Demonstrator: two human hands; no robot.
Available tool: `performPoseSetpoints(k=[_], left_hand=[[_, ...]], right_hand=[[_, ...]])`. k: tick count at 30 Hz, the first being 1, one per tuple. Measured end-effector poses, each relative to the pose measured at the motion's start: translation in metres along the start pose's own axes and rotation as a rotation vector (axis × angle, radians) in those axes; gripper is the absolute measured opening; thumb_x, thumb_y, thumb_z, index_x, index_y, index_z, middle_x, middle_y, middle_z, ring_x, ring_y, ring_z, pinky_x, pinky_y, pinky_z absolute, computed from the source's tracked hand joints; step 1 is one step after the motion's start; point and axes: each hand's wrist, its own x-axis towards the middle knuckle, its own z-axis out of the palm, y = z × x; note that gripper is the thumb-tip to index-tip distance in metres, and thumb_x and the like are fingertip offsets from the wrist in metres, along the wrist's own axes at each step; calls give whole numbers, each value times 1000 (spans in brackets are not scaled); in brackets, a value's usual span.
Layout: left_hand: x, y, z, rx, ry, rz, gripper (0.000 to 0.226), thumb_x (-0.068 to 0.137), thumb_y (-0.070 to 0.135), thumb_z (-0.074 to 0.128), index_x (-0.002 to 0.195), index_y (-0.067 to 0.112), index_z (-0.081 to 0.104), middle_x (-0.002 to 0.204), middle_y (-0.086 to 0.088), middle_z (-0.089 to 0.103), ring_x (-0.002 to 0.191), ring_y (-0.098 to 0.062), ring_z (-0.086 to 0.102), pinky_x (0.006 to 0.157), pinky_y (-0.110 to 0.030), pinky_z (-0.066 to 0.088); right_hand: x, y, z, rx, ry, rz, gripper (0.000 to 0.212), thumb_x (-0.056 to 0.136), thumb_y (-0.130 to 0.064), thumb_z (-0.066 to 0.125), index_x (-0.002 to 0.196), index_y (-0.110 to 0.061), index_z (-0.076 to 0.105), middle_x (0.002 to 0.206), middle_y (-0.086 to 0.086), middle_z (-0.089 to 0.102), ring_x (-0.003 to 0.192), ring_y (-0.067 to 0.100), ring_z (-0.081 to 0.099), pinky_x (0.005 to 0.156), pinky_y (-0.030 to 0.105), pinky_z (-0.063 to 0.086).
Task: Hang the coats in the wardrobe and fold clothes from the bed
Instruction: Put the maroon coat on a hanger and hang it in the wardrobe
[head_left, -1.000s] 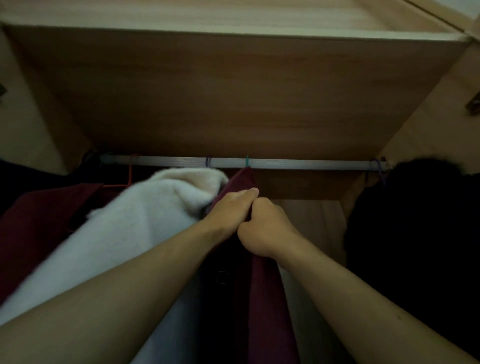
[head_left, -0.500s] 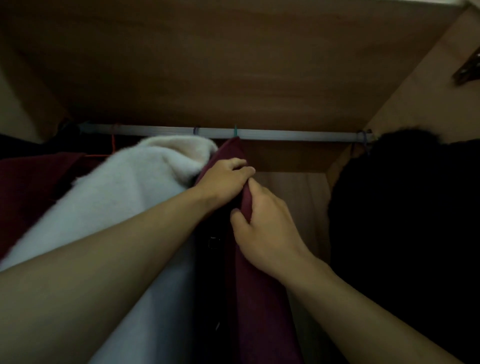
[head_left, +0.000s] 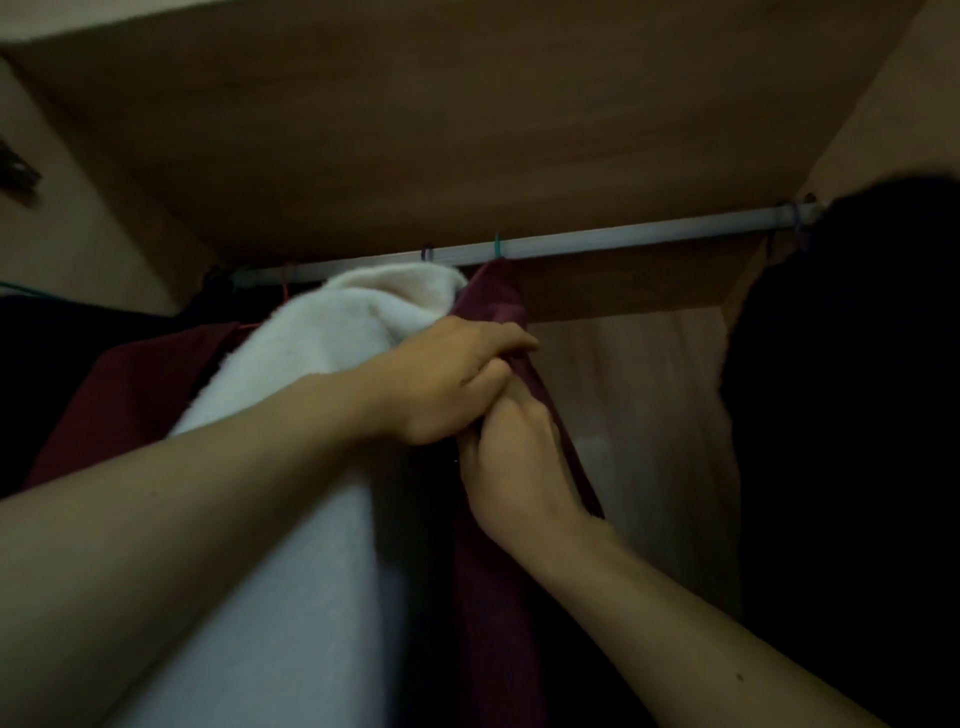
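A dark red coat (head_left: 498, 582) hangs from a green hanger hook (head_left: 497, 245) on the metal rail (head_left: 623, 240) inside the wardrobe. My left hand (head_left: 447, 379) grips the coat's shoulder near the collar. Just below it, my right hand (head_left: 514, 467) holds the coat's front edge with curled fingers. The two hands touch. A white fluffy coat (head_left: 311, 467) hangs immediately left of the red one, under my left forearm.
Another dark red garment (head_left: 130, 395) hangs at the far left. A black coat (head_left: 852, 415) fills the right end of the rail. The wooden shelf (head_left: 467, 119) sits close above the rail. Bare back panel (head_left: 644, 415) shows between the red and black coats.
The view has tilted and shifted left, so the rail now slopes. My left hand has closed over the coat's shoulder and my right hand has moved under it, lower on the coat.
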Motion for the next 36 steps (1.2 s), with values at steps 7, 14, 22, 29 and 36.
performPoseSetpoints(k=[7, 14, 22, 29, 36], left_hand=[[7, -19, -15, 519, -347, 170, 46, 83, 18, 67, 128, 21, 57, 130, 2, 56, 121, -15, 53, 103, -34, 41], [-9, -38, -3, 731, -192, 328, 45, 99, 22, 47, 144, 16, 45, 147, -7, 47, 135, -21, 42, 113, -30, 32], [-29, -58, -2, 785, -264, 280, 54, 106, 28, 31, 156, 21, 12, 164, -3, 5, 151, -17, 7, 112, -21, -5], [-32, -56, 3, 960, -251, 377, 48, 100, 15, 45, 146, 2, 38, 156, -19, 28, 144, -33, 31, 114, -34, 19], [-32, -72, -2, 969, -342, 288, 53, 105, 25, 27, 154, 7, 20, 163, -14, 6, 150, -28, 10, 120, -35, 9]], right_hand=[[6, -15, 14, -139, -191, 89, 47, 100, -10, 39, 145, -1, 29, 144, 17, 38, 126, 30, 46, 100, 34, 36], [0, -21, 43, -161, -182, 121, 59, 101, -15, 35, 153, -4, 10, 161, 19, 8, 149, 30, 6, 122, 45, 8], [-17, -12, 63, 7, -87, 278, 88, 95, -45, 46, 152, 1, -2, 161, 23, -1, 150, 34, -2, 123, 40, 4], [-11, -2, 78, 18, -87, 341, 98, 90, -53, 50, 150, 6, -1, 158, 32, 0, 149, 38, 3, 123, 41, 9], [-3, -13, 89, 98, -154, 303, 88, 95, -48, 46, 151, 5, 4, 158, 30, 5, 149, 36, 6, 123, 39, 9]])
